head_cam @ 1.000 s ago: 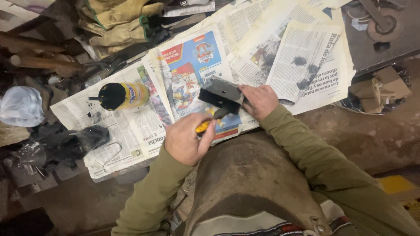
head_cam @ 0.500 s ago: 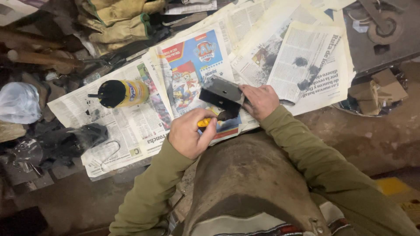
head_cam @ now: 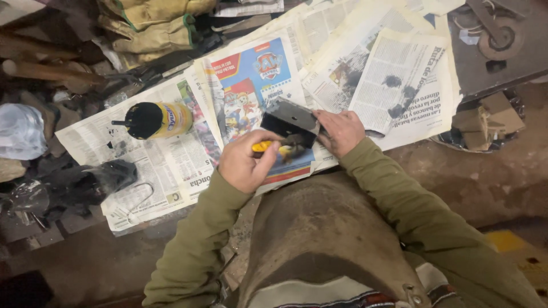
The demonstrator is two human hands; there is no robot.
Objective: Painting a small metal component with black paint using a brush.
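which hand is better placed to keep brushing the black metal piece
Left. The left hand already grips the yellow-handled brush with its tip at the black metal piece, while the right hand is occupied steadying that piece on the newspaper.

Left hand (head_cam: 244, 165) curled in a closed grip, right hand (head_cam: 341, 132) pressing down, both elbows bent

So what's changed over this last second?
Very little. The left hand keeps gripping the yellow-handled brush, its tip shifted slightly along the black metal piece, which the right hand still steadies. The paint can and newspapers stayed put.
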